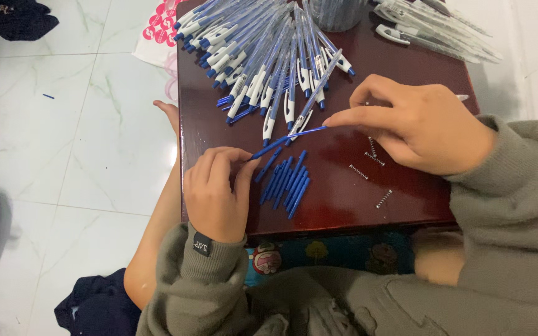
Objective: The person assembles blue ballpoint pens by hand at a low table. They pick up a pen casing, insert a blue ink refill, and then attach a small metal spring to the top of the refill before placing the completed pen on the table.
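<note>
The floor [63,124] is white marble tile, with dark cloth lying at its edges. On it stands a small dark red desk [337,205] with a shiny top. A big fan of blue and white pens [263,56] covers the far part of the desk. A bunch of clear pen tubes [437,28] lies at the far right corner.

The left hand [216,193] rests at the near left edge of the desk. Its grip is a tight pinch on one end of a thin blue refill [284,140]. The right hand [418,127] reaches over from the right, and its fingertips pinch the other end. So the refill stretches between the two hands, just above the desk.

A small pile of blue refills [286,183] lies just under it, near the left hand. A few little metal springs [375,163] lie by the right hand.
</note>
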